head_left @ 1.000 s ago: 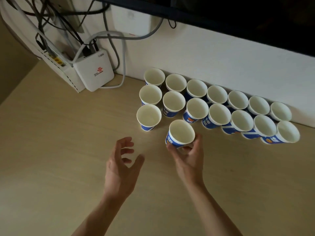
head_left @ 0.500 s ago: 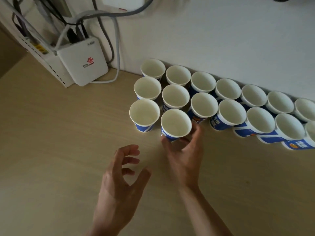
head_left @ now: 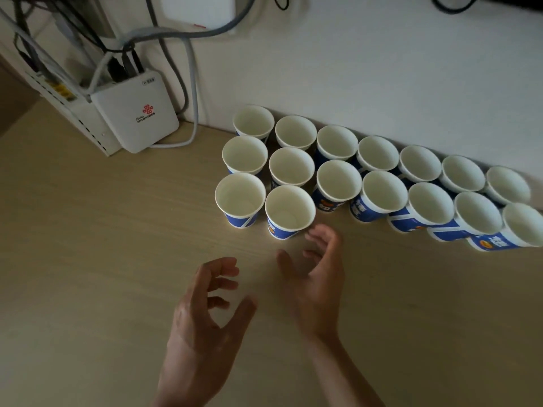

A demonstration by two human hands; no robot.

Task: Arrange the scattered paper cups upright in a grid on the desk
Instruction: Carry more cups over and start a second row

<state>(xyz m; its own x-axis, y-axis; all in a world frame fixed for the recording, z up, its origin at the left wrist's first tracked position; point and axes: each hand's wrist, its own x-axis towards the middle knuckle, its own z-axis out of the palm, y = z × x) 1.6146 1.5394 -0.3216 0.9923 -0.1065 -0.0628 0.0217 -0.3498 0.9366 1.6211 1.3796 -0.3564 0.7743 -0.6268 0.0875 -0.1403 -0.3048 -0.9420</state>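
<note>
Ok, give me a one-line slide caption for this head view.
Left hand and right hand hover open above the desk beside upright paper cups in rows along the wall.

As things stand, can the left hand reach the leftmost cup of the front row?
Probably yes: the left hand hovers open on the near side of the leftmost cup, with only bare desk between them.

White-lined paper cups [head_left: 290, 211] with blue sides, white stripes and orange marks beyond the hands, pale wood-grain desk [head_left: 102, 259], white router [head_left: 133, 111] with red knot logo, grey cables [head_left: 188, 83], white wall [head_left: 367, 69]
</note>
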